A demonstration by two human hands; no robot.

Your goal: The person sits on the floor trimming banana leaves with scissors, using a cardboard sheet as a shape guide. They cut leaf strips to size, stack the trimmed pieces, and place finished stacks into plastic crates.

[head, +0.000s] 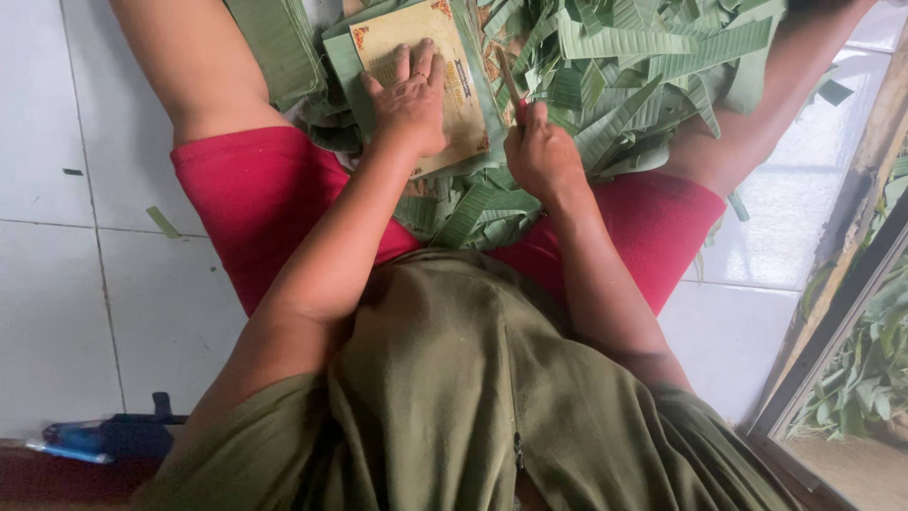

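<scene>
the right hand [541,151] hides most of the knife [509,80], and the leaf pile [643,66] runs off the top edge.

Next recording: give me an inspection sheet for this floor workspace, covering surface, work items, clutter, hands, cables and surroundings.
Surface: white tiled floor; the person sits on it with legs spread.
Work items: tan rectangular card lying on a stack of banana leaf pieces; thin blade, partly hidden.
Clutter: heap of cut leaf strips between the legs; stray leaf scrap on the tiles; blue and dark object at lower left, kind unclear.
Hands: left hand pressed flat on the card; right hand gripping the blade at the card's edge.
Cables: nothing seen.
Surroundings: wooden frame on the right, green plants beyond.
</scene>
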